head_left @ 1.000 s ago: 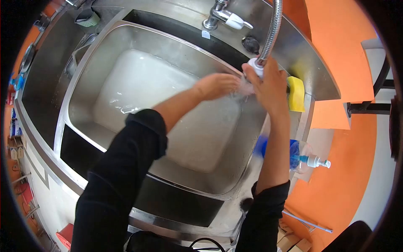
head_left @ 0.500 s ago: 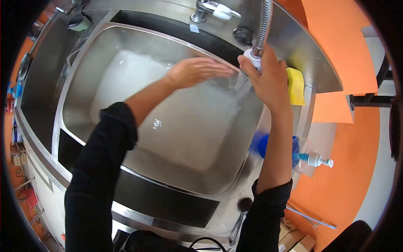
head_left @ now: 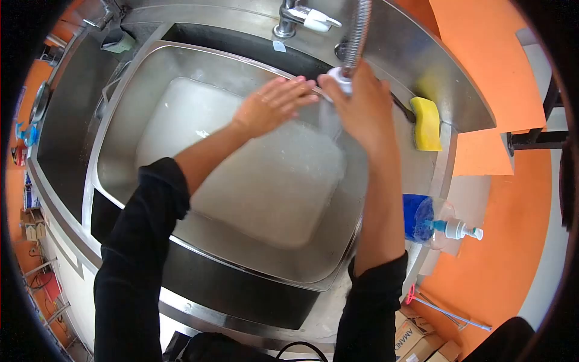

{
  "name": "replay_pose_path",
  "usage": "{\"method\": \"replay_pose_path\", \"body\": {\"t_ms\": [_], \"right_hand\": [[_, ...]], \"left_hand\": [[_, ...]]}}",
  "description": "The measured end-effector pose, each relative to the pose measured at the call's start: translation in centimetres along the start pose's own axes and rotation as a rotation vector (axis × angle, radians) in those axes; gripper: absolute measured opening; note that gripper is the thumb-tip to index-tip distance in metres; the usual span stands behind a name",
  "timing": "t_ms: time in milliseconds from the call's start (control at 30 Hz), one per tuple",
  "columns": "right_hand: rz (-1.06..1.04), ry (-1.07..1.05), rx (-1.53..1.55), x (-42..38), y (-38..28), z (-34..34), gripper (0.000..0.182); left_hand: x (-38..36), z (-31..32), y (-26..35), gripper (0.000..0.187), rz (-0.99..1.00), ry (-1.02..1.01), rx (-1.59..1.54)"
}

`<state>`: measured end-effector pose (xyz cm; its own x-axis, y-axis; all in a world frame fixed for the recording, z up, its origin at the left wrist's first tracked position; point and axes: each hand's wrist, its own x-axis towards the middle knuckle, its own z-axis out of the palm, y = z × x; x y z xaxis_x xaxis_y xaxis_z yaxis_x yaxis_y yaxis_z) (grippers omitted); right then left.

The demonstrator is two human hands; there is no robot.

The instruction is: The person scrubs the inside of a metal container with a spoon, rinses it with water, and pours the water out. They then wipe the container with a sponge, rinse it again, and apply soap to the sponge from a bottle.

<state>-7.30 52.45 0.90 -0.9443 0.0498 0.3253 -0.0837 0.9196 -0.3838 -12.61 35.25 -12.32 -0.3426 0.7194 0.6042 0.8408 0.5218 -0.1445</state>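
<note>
My right hand (head_left: 368, 105) is wrapped round the white head of a spray hose (head_left: 341, 78), whose coiled metal hose (head_left: 359, 33) rises out of the top of the view. A blurred stream of water (head_left: 329, 123) falls from it into a large steel basin (head_left: 114, 151). Cloudy, whitish water (head_left: 259, 199) lies in the basin. Just left of the spray head, my left hand (head_left: 271, 108) is held over the water, wet, back up and fingers stretched out. It holds nothing.
A yellow sponge (head_left: 427, 123) and a pump bottle of blue liquid (head_left: 419, 218) are on the right ledge. Behind the basin stands a tap (head_left: 289, 18). A green-grey container (head_left: 117, 41) is at the far left corner. Cardboard boxes (head_left: 416, 341) are below right.
My right hand has shifted left with the spray head, closer to my left hand. My left hand has moved slightly left, its fingers now more spread. The view has shifted a little.
</note>
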Motion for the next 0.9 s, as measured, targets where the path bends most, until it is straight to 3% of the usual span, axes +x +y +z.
{"method": "replay_pose_path", "body": {"t_ms": [100,167,233,267,333,433,533,633,667,700,767,900], "right_hand": [[0.070,-0.014,0.004,-0.2,-2.5,1.5,0.043],[0.064,0.004,-0.005,-0.5,-1.9,1.0,0.041],[0.020,0.043,-0.010,-0.8,0.2,-0.1,0.041],[-0.037,0.049,-0.012,-0.7,1.2,-0.8,0.041],[-0.011,0.055,-0.022,-0.6,1.1,-0.8,0.041],[0.029,0.063,0.005,0.0,-1.3,2.4,0.042],[0.133,0.135,0.127,0.6,-4.0,5.1,0.044],[0.145,0.109,0.153,0.5,-3.7,5.3,0.048],[0.149,0.064,0.127,0.2,-3.3,4.6,0.048],[0.149,0.020,0.104,0.0,-3.5,4.0,0.049],[0.184,-0.017,0.067,0.2,-4.2,3.9,0.055],[0.182,-0.006,0.096,1.4,-7.3,7.0,0.059]], "left_hand": [[4.3,-0.2,5.7,0.049,0.117,-0.426,0.280],[6.4,0.1,7.1,0.048,0.160,-0.521,0.329],[5.1,0.5,6.0,0.047,-0.028,-0.276,0.027],[3.0,0.9,3.3,0.047,-0.227,0.028,-0.286],[0.4,-0.7,-1.2,0.051,-0.377,0.085,0.018],[0.0,-1.6,-2.8,0.064,-0.321,-0.057,0.095],[1.7,-0.9,0.0,0.057,-0.344,-0.067,0.229],[1.0,-2.6,-2.9,0.039,-0.263,0.014,-0.002],[0.5,-3.1,-4.3,0.040,-0.392,0.105,-0.059],[-0.7,-3.9,-6.1,0.044,-0.481,0.062,0.012],[-3.6,-4.7,-11.1,0.043,-0.357,0.093,0.082],[-3.9,-5.6,-11.8,0.058,-0.325,0.007,0.024]]}}
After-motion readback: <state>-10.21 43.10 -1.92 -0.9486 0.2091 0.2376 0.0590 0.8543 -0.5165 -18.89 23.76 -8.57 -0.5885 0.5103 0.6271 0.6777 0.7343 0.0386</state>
